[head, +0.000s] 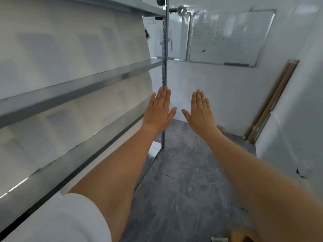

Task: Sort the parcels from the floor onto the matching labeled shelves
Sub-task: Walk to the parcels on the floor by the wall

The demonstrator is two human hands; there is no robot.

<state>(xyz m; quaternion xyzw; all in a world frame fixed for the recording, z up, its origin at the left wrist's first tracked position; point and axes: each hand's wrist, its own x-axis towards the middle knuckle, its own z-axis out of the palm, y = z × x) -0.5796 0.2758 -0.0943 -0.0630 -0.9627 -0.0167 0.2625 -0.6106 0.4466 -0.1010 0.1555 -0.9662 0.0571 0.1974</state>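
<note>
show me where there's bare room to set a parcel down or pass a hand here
The grey marbled floor is bare between the grey metal shelf rack and the white wall. The rack's blurred shelves look empty too. Both hands, left hand and right hand, are open with free air between them. The only clutter is the brown rolls leaning in the right corner.
</note>
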